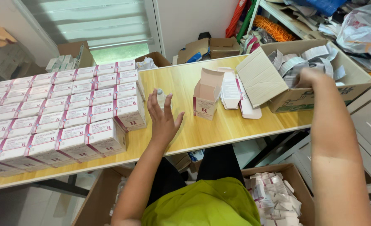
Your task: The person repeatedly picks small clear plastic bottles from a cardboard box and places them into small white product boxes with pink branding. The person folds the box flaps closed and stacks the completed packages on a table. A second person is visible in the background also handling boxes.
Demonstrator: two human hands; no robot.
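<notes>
The left hand point(163, 119), fingers spread, reaches for a small clear bottle point(161, 97) standing on the tabletop point(185, 79); close around its body, clear of the open carton point(206, 94) just right. The right hand point(309, 77) dips into the leaflet box point(319, 98), grip hidden. Stacked white-and-pink cartons point(64, 117) crowd the left.

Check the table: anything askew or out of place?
Mostly tidy. The stacked boxes sit in neat rows. One open carton stands alone mid-table, flap up, beside loose flat cartons. The big cardboard box overhangs the table's edge.
</notes>
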